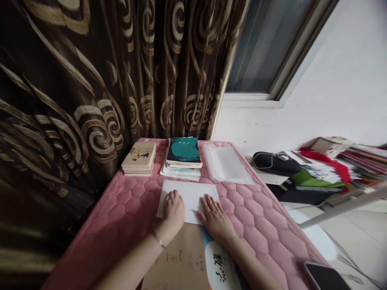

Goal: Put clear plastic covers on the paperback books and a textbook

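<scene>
A white sheet [191, 193] lies flat on the pink quilted surface, with both my hands on it. My left hand [173, 207] rests on its left part with the fingers curled in; whatever may be inside them is hidden. Flat on the right part, my right hand [214, 213] spreads its fingers. Below the sheet, towards me, is a brown, blue and white textbook cover [178, 257] with large Chinese characters, partly hidden by my forearms. Whether sheet and cover are joined, I cannot tell.
Along the far edge stand a stack of beige books [139, 159], a stack topped by a teal book [184, 151], and a pile of clear plastic sleeves [228, 163]. A dark phone-like device [325, 276] lies near right. Beyond are cluttered papers [320, 165] and a patterned curtain [169, 72].
</scene>
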The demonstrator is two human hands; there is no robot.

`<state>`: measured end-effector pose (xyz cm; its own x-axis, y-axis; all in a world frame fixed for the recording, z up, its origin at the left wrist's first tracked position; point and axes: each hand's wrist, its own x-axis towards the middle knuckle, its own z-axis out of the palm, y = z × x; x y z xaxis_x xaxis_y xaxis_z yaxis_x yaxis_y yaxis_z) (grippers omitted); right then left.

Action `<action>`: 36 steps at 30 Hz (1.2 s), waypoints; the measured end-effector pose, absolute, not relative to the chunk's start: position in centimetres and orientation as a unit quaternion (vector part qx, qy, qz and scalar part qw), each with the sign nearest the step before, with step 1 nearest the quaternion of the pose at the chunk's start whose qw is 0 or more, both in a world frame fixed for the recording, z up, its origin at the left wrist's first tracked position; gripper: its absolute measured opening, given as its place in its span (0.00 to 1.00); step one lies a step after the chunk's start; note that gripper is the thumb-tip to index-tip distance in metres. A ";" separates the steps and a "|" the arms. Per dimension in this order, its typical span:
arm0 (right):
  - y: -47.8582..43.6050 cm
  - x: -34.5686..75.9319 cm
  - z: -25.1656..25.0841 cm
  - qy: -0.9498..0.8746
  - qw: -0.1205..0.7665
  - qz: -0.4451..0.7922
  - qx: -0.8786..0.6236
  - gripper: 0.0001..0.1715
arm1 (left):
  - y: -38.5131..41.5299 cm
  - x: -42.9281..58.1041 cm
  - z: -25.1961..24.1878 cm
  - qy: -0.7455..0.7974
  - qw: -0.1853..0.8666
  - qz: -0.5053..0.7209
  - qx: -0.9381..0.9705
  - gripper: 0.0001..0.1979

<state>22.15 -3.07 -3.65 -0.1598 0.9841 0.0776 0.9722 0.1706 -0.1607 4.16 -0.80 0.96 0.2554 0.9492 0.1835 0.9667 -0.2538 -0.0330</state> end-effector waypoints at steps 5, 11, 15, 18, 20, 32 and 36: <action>-3.3 22.1 -2.9 -0.759 0.063 0.046 -0.647 0.38 | 3.6 6.0 -0.2 -0.527 0.017 -0.087 -0.845 0.26; -3.0 20.9 -1.3 -0.743 0.040 0.075 -0.664 0.36 | 4.7 5.4 -3.5 -0.558 0.013 -0.132 -0.819 0.30; -0.4 17.9 0.1 -0.759 0.079 0.124 -0.634 0.38 | 5.0 5.2 -4.5 -0.548 0.013 -0.124 -0.827 0.30; 2.2 15.8 0.3 -0.781 0.116 0.175 -0.588 0.38 | 5.3 5.2 -4.7 -0.542 0.008 -0.110 -0.833 0.30; 3.4 15.3 0.0 -0.777 0.117 0.189 -0.589 0.38 | 5.3 5.2 -4.5 -0.544 0.000 -0.110 -0.832 0.29; 2.8 22.3 -2.7 -0.696 0.055 0.064 -0.713 0.43 | 4.2 1.3 -2.0 -0.656 0.008 -0.083 -0.750 0.31; 2.8 22.4 -2.9 -0.663 0.054 0.049 -0.745 0.47 | 4.0 0.1 -1.7 -0.678 0.011 -0.058 -0.733 0.33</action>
